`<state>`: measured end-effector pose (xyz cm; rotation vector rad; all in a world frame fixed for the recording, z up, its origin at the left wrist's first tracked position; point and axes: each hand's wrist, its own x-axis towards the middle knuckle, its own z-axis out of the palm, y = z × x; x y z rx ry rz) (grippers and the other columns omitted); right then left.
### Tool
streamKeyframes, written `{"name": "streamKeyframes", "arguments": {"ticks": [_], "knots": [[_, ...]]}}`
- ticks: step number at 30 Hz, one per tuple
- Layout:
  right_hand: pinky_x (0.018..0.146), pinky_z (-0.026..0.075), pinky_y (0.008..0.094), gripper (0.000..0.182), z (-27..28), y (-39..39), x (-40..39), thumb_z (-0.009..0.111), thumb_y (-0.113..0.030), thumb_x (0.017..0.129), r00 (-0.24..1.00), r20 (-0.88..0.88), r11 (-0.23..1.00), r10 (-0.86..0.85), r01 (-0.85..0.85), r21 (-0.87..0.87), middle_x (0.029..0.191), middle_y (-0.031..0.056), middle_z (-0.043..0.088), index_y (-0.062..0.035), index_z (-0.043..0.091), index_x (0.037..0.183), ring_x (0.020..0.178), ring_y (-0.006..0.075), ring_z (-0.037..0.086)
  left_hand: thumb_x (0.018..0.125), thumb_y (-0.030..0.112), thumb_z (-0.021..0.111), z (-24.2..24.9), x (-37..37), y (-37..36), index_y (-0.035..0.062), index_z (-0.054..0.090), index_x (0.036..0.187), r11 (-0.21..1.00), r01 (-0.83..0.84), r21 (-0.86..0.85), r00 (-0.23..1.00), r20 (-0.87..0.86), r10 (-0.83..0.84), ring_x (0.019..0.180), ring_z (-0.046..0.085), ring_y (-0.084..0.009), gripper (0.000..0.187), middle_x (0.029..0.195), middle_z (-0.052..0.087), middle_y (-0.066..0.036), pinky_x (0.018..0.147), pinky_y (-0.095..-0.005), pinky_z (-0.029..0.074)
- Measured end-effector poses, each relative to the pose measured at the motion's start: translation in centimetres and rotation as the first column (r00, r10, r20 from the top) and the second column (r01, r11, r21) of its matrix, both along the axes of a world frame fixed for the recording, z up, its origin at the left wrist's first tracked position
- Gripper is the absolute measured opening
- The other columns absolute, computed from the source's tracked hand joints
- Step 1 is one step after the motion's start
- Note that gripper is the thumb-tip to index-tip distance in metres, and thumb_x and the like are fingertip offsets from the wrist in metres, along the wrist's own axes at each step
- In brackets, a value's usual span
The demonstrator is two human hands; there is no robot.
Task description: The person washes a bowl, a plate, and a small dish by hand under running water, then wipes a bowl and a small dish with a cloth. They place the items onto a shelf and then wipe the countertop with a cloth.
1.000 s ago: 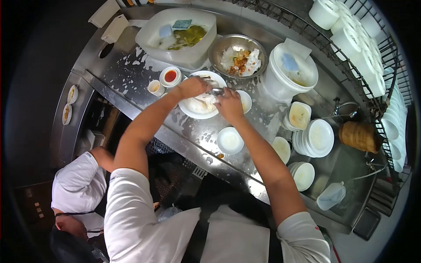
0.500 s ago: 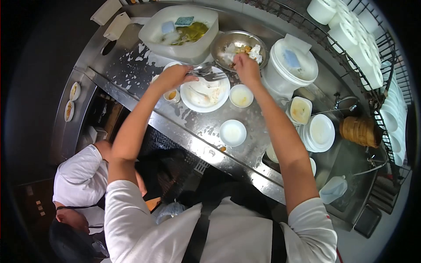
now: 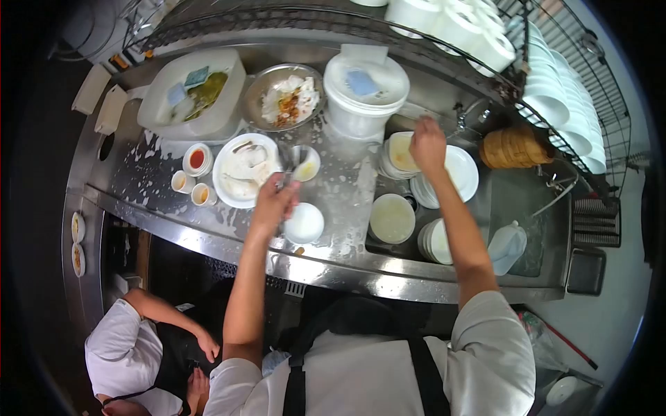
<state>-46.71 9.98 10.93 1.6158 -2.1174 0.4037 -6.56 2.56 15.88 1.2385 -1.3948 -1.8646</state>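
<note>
My left hand (image 3: 275, 202) is closed around metal cutlery (image 3: 284, 165), blurred here, above the counter. Close by are a white plate (image 3: 236, 163) with food scraps and a utensil on it, a small bowl (image 3: 306, 166) with yellowish residue and a white bowl (image 3: 304, 223). My right hand (image 3: 428, 144) hangs with curled fingers over the sink side, beside a squarish dish (image 3: 402, 152) on a stack and in front of white plates (image 3: 463, 173). Whatever its fingers may hold is too small to make out.
A soapy tub (image 3: 156, 111) with sponges, a steel bowl (image 3: 253, 104) of food scraps and a white bucket (image 3: 361, 123) line the back. Sauce cups (image 3: 198, 159) stand left of the plate. A wire rack (image 3: 517, 83) overhangs the right. Another person (image 3: 128, 333) is at lower left.
My right hand has left the steel scrap bowl and moved right to the stacked dishes. My left hand, still with cutlery, has come nearer the front bowls. The camera view has turned right.
</note>
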Motion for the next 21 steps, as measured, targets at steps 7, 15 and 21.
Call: {"name": "streamKeyframes", "arguments": {"ticks": [7,15,21], "knots": [[0.096,0.045,0.053,0.047,-2.8,6.0,-15.9,0.053,-0.021,0.091,0.842,-0.334,0.736,-0.424,0.535,0.415,0.13,0.02,0.055,0.0019,0.055,0.132,0.116,0.0331,0.057,0.097,0.014,0.059,-4.1,-20.6,5.5,0.0055,0.052,0.111,0.889,0.365,0.277,0.911,-0.304,-0.279,0.063,0.06,-0.0137,0.018,0.084,0.064,-0.008,0.048,-0.0247,0.045],[0.064,0.049,0.0352,0.035,-6.0,7.7,-9.8,0.051,-0.04,0.099,-0.429,0.855,0.895,0.292,0.437,-0.086,0.092,0.0091,0.068,-0.0065,0.059,0.108,0.078,0.0208,0.064,0.1,0.021,0.055,-10.1,-38.3,11.3,0.009,0.057,0.104,0.916,0.295,0.273,0.944,-0.233,-0.235,0.054,0.061,-0.0163,0.013,0.076,0.066,-0.007,0.047,-0.0272,0.048],[0.071,0.055,0.0367,0.029,-10.1,9.4,-10.5,0.048,-0.024,0.103,-0.364,0.842,0.875,0.398,0.427,-0.229,0.1,0.0137,0.069,-0.0049,0.049,0.124,0.086,0.0263,0.069,0.099,0.025,0.049,-12.8,-39.8,13.2,0.0006,0.06,0.103,0.855,0.336,-0.396,0.925,0.311,-0.22,0.068,0.069,-0.0318,0.027,0.079,0.068,-0.019,0.057,-0.044,0.054]]}}
